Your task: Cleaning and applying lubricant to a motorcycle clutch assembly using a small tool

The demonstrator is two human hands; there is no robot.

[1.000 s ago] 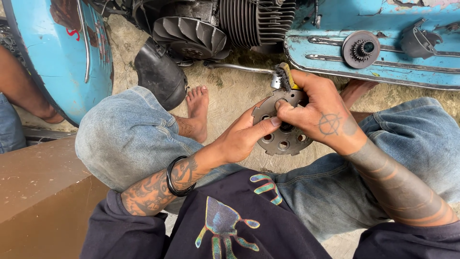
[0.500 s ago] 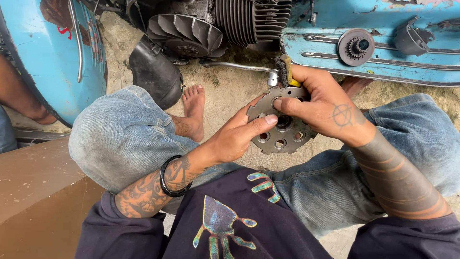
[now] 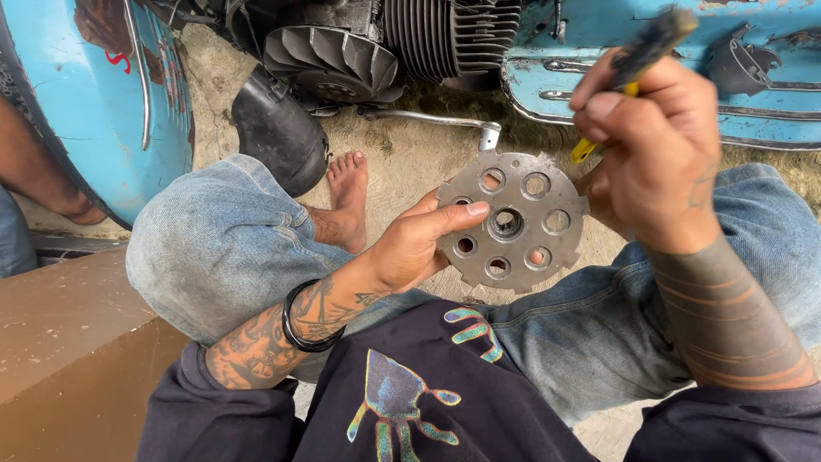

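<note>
Holding toothed metal disc [image 3: 513,222], screwdriver [image 3: 637,56]

Dirt floor [image 3: 410,162] w/ daylight; blue scooter body [image 3: 94,94] & finned engine [image 3: 453,34] behind; brown step [image 3: 68,342] at left.

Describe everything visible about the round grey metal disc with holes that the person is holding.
The round grey metal disc with holes is a flat, dull, scuffed steel plate with a central hole, a ring of smaller round holes around it and notched tabs along its rim. It is held up over the person's lap, face toward the camera. The left hand grips its left edge, thumb across the face; a fingertip shows through one lower hole. The right hand, holding a yellow-and-black tool, is at its right edge.
</note>
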